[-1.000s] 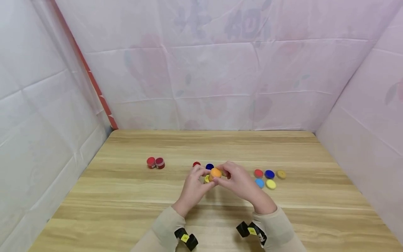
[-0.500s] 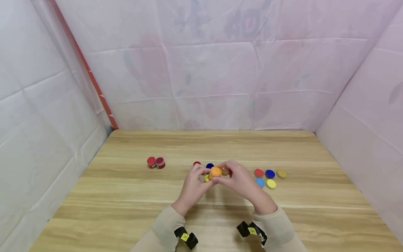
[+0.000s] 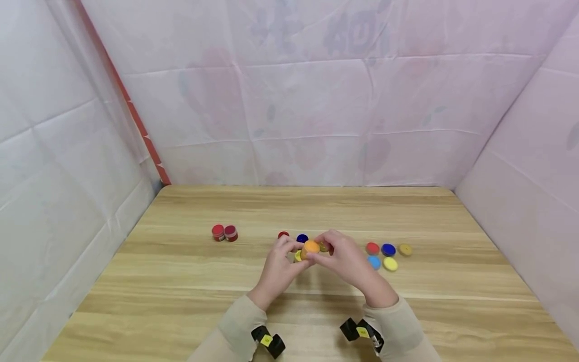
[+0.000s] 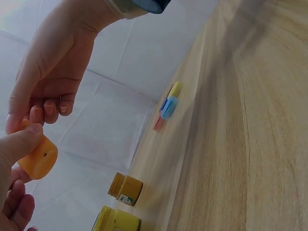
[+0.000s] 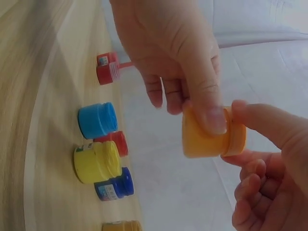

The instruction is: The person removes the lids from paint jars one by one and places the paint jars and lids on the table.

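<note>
A small orange paint jar (image 5: 204, 137) is held in the air above the table, between both hands. My left hand (image 3: 281, 262) grips the jar's body, its thumb lying along the side in the right wrist view. The fingers and thumb of my right hand (image 3: 346, 260) pinch the orange lid (image 5: 236, 138), which sits on the jar's mouth. Just beyond the hands stand uncapped jars: yellow (image 5: 96, 161), light blue (image 5: 97, 120), dark blue (image 5: 114, 185), red (image 3: 283, 235) and ochre (image 4: 126, 188). The hands partly cover these in the head view.
To the right lie loose lids: red (image 3: 372, 248), dark blue (image 3: 388, 250), ochre (image 3: 405, 250), light blue (image 3: 373, 262) and yellow (image 3: 390, 264). Two capped jars, red (image 3: 218, 232) and dark red (image 3: 230, 233), stand together at left. Pale cloth walls (image 3: 307, 110) surround the wooden table (image 3: 158, 281).
The right fingers have shifted slightly around the orange lid, and more of the ochre jar behind them shows. Both hands and the jar otherwise stay in place.
</note>
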